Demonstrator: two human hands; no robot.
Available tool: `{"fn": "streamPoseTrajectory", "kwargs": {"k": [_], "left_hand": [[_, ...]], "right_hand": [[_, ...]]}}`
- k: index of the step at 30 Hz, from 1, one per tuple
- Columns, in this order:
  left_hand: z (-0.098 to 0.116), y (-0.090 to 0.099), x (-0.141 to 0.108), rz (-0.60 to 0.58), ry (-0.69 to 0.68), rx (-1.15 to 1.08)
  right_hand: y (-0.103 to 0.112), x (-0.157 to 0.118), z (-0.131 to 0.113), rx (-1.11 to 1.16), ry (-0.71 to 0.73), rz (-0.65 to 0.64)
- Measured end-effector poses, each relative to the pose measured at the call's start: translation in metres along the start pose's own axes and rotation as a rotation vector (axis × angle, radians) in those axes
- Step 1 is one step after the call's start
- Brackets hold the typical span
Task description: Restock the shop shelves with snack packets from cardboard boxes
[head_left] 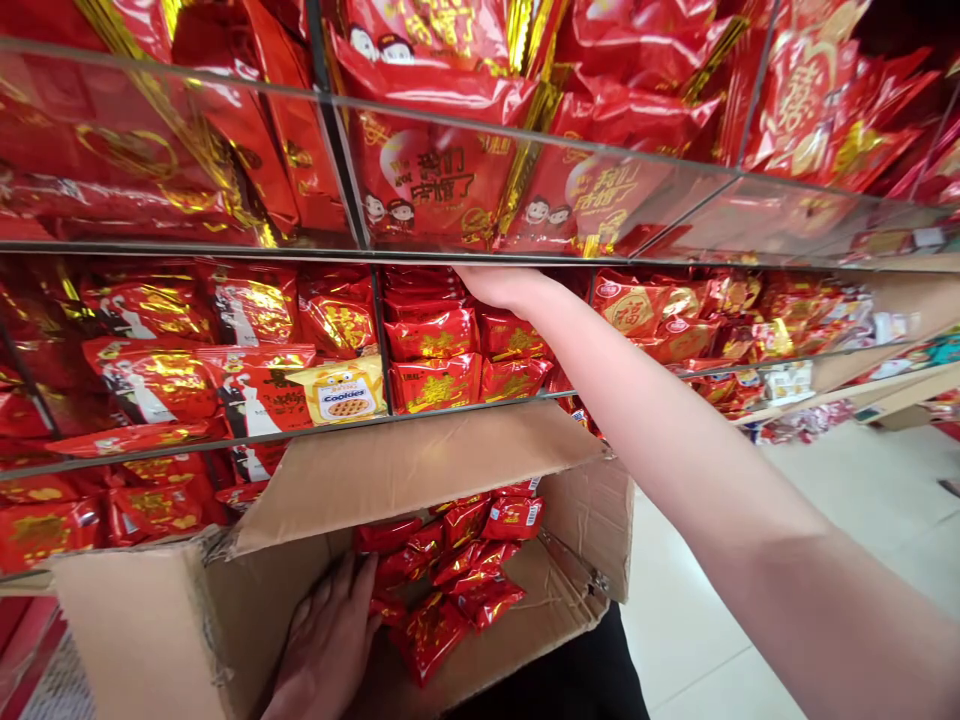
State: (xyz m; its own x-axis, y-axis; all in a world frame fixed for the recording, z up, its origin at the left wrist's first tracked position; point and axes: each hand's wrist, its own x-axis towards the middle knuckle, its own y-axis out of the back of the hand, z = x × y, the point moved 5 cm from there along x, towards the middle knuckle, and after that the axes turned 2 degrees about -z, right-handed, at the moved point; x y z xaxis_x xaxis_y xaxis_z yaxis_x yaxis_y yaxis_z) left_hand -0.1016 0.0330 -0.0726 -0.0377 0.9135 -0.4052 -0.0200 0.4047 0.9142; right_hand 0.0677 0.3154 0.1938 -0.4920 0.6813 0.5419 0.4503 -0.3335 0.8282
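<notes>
My left hand [330, 620] is inside an open cardboard box [420, 465], its fingers stretched out beside a loose pile of small red snack packets [431, 635]. The fingertips touch or nearly touch the packets at the pile's left side. My right hand [502, 287] reaches into a shelf compartment under the upper shelf's edge, above stacked red packets with gold print [436, 385]. Its fingers are hidden behind that edge and the packets, so whatever they hold does not show.
A clear plastic guard [450, 190] fronts the upper shelf of large red bags. Left of the divider stand red packets and a yellow cookie packet [341, 390]. More wrapped sweets [675, 305] fill compartments to the right. Pale floor tiles [690, 600] lie below.
</notes>
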Motion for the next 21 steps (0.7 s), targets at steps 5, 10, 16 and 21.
{"fn": "streamPoseTrajectory", "kwargs": {"k": [5,10,16,21], "left_hand": [[-0.004,0.001,0.008,-0.059,-0.068,0.000],[-0.006,0.002,0.014,-0.059,-0.099,0.004],[0.004,0.008,0.001,-0.029,-0.088,0.007],[0.082,0.118,-0.030,0.606,-0.641,-0.023]], "right_hand": [[0.030,-0.034,-0.005,0.046,-0.002,-0.136],[0.052,-0.074,-0.015,0.043,0.059,-0.031],[0.043,-0.072,-0.004,-0.181,-0.072,0.088],[0.041,-0.059,-0.003,-0.308,-0.117,0.147]]}}
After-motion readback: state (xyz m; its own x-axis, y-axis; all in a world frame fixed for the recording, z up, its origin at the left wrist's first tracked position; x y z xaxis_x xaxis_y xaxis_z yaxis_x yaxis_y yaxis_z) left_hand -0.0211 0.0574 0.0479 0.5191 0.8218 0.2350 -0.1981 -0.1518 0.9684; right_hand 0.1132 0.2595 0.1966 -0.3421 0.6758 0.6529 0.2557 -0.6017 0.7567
